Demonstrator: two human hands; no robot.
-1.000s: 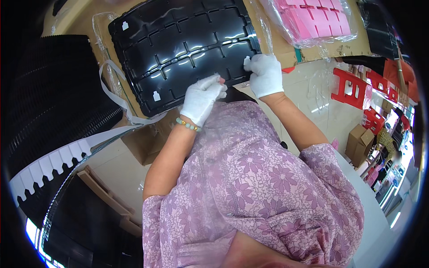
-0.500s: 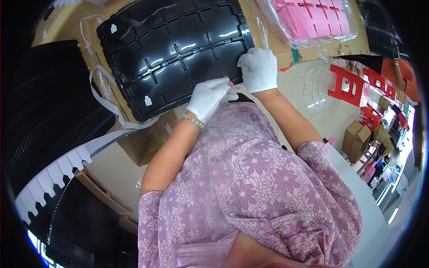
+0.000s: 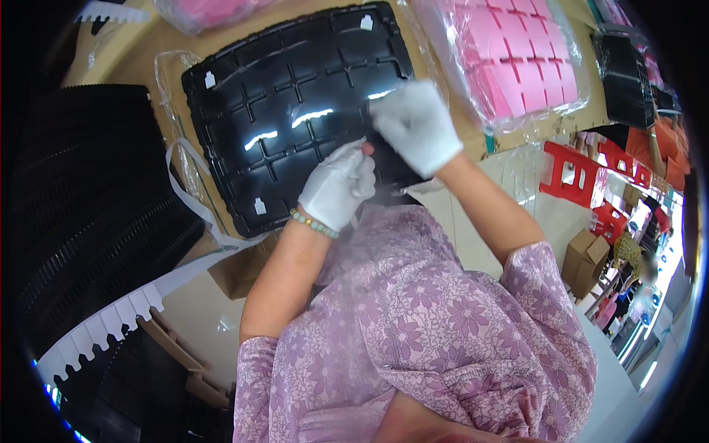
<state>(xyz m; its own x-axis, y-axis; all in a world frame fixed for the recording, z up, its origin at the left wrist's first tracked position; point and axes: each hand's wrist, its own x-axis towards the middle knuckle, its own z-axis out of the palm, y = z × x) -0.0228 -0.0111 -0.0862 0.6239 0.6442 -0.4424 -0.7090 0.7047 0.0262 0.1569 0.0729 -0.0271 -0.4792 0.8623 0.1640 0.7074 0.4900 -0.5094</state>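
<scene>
A black plastic tray [image 3: 295, 136] with raised cross-shaped ridges lies in front of me. Small white bottle-shaped stickers mark its far left corner [image 3: 210, 80], far right corner [image 3: 366, 23] and near left corner [image 3: 259, 206]. Above the near edge, my left hand [image 3: 340, 181] is closed in a pinch; its glove leaves a fingertip bare, and what it holds is too small to make out. My right hand [image 3: 417, 125], also in a white glove and slightly blurred, is over the tray's near right part with fingers curled. It hides that corner and anything in the fingers.
Pink trays in clear film [image 3: 521, 70] lie to the right on the cardboard surface. Stacked black ridged sheets [image 3: 96, 199] stand at left, beside a white notched strip [image 3: 103, 332]. Red plastic stools [image 3: 569, 173] and a cardboard box [image 3: 586, 255] are on the right.
My right hand has moved from the tray's right edge inward over its surface. My left hand stays pinched near the front edge. The view has shifted, bringing the far right sticker into sight.
</scene>
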